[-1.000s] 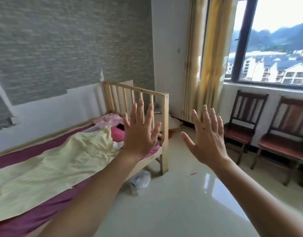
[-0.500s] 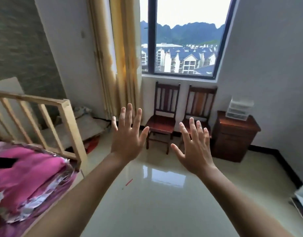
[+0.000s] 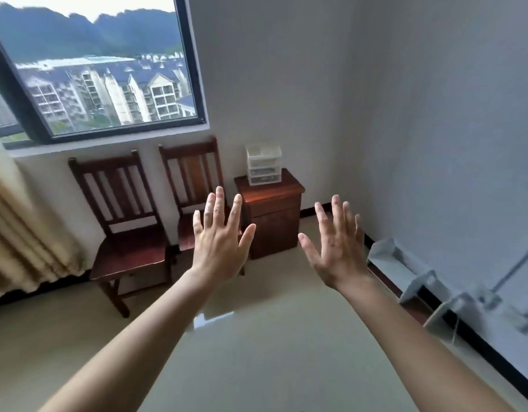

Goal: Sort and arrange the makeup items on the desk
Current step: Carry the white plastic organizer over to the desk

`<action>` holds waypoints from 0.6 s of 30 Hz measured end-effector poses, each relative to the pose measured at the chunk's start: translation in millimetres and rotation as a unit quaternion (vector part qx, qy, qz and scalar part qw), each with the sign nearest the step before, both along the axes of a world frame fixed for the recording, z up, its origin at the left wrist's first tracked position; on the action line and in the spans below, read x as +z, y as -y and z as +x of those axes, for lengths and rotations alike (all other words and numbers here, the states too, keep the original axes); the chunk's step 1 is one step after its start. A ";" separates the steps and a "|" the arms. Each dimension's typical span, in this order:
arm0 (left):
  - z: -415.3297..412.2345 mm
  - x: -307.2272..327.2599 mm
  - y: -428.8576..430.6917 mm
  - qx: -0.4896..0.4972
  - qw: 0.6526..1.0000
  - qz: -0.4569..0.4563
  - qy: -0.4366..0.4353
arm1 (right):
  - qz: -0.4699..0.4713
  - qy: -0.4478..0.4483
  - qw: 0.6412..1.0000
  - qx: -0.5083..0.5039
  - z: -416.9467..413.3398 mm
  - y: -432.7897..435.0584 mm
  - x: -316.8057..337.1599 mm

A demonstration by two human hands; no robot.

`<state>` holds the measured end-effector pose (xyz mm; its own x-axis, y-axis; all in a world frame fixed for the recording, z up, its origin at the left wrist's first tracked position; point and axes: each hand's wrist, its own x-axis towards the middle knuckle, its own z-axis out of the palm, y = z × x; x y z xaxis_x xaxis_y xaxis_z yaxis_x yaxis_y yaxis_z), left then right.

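makeup items: none can be made out as such in this view. the nearest candidate is a small clear drawer organiser [image 3: 263, 165] standing on top of a dark wooden cabinet [image 3: 271, 221] in the far corner of the room. dark shapes show through its lower drawers, but they are too small to identify. no surface carrying loose makeup is plainly in view. pale grey folded pieces [image 3: 387, 257] lie along the foot of the grey wall [image 3: 450, 114]; what they are cannot be told.

left hand [image 3: 219, 248]: held up in front of the camera, back toward the viewer, fingers [image 3: 218, 203] straight and spread, holding nothing and touching nothing. right hand [image 3: 340, 254]: same attitude, fingers spread, empty. both are in the air, apart from each other and well short of the cabinet, which shows between them.

surroundings: a wooden chair [image 3: 129, 254] and a second chair [image 3: 194, 171] stand side by side under a window [image 3: 102, 78], the second just beside the cabinet. a yellow curtain [image 3: 24, 239] hangs at the edge of the view. the floor [image 3: 257, 352] is glossy.

assessment: the task appears to be at its opening stage, before any sorting. nothing is held and no item is arranged. the step in hand reads as locating the work area. the next move calls for closing on the surface or the organiser, bringing the items into clear view, and only then choosing a first item to pick up. which hand should lead cannot be judged from here.
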<state>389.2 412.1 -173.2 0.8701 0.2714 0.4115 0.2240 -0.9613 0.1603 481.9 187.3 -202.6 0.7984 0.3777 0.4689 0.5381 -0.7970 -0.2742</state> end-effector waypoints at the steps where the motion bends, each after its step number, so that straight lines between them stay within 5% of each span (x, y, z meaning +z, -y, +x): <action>1: 30.0 -5.7 -1.0 -0.007 1.000 -0.002 -0.009 | 0.000 -0.003 1.000 -0.006 29.6 -0.9 -5.8; 18: 397.7 -49.6 -148.1 0.040 0.989 -0.115 -0.084 | -0.066 -0.113 0.991 0.014 423.3 -153.1 -52.5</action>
